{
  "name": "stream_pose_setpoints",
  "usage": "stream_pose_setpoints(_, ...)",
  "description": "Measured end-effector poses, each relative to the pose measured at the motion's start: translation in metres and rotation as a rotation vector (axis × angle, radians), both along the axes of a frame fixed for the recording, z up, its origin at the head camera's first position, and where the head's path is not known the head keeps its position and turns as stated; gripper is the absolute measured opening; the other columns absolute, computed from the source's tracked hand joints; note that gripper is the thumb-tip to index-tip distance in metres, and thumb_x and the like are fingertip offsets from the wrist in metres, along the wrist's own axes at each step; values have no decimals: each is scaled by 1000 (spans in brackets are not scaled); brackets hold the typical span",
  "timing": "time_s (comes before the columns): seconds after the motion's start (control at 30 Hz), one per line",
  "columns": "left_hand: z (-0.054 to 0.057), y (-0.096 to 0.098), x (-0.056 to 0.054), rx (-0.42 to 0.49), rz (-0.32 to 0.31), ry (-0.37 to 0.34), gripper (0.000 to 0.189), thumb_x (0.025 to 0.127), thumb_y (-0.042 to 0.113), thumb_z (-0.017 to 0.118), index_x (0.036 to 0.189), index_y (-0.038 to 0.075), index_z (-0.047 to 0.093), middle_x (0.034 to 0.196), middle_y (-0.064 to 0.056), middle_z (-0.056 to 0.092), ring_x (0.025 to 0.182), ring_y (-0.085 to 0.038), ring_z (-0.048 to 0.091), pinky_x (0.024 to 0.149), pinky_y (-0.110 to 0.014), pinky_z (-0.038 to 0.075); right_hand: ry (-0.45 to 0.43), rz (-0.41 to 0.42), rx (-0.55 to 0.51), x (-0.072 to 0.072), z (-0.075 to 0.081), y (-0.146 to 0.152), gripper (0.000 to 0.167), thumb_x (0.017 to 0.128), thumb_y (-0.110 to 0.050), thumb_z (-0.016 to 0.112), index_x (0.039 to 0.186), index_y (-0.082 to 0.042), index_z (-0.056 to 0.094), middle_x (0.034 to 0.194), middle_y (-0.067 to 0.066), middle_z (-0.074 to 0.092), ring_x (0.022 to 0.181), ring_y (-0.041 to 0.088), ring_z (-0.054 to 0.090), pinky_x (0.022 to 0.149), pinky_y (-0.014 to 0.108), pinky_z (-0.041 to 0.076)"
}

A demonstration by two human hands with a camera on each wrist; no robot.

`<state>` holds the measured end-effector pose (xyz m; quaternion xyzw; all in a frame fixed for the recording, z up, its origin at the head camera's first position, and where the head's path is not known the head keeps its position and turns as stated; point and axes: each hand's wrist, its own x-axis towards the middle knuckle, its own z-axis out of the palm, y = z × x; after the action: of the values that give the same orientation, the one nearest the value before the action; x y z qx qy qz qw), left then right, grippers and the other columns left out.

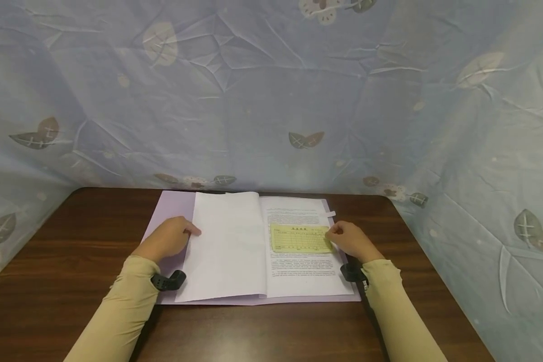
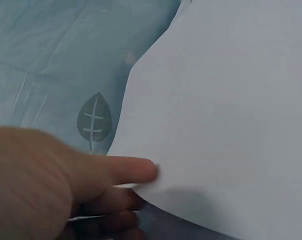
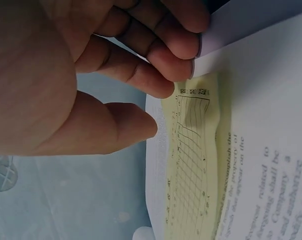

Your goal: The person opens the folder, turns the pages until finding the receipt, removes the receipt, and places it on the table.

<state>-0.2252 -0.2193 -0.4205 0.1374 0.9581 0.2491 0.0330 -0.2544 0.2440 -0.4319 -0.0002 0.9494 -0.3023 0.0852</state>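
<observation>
An open light purple folder (image 1: 176,206) lies on the table with printed pages (image 1: 298,286) on its right side. A blank white sheet (image 1: 226,251) is turned over to the left. My left hand (image 1: 169,239) pinches this sheet's left edge, thumb on top and fingers beneath in the left wrist view. On the printed pages lies a yellow receipt slip (image 1: 298,239) with a ruled grid. My right hand (image 1: 350,239) is at the slip's right end. In the right wrist view its index fingertip (image 3: 163,89) overlaps the slip (image 3: 196,150), with the thumb spread apart from it.
The dark wooden table (image 1: 276,332) extends in front and to both sides. A patterned grey-blue cloth (image 1: 253,125) hangs close behind the table and along its sides. A small white tab (image 1: 330,214) sticks out at the pages' right edge.
</observation>
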Motion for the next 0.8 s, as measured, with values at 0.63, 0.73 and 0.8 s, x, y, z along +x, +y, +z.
stream_pose_setpoints(0.63, -3, 8, 6, -102, 30, -145, 84, 80, 43, 88, 145, 2, 53, 155, -38, 33, 140, -63, 31, 101, -86, 27, -13, -14, 16, 2, -1, -2, 26, 98, -30, 65, 109, -7, 67, 107, 11, 64, 94, 27, 58, 73, 36, 45)
stream_pose_setpoints(0.73, -1, 10, 8, -119, 15, -162, 86, 85, 40, 85, 154, 6, 47, 160, -39, 24, 145, -64, 21, 102, -88, 21, -3, -16, 32, 2, 0, -3, 26, 98, -30, 65, 109, -7, 67, 107, 11, 64, 92, 27, 58, 72, 36, 46)
stream_pose_setpoints(0.8, 1, 11, 9, -134, 10, -173, 81, 87, 39, 82, 154, 7, 48, 161, -38, 22, 146, -63, 18, 102, -88, 19, -1, -19, 40, 1, 0, -3, 26, 97, -30, 65, 109, -7, 67, 106, 11, 64, 91, 26, 58, 71, 35, 46)
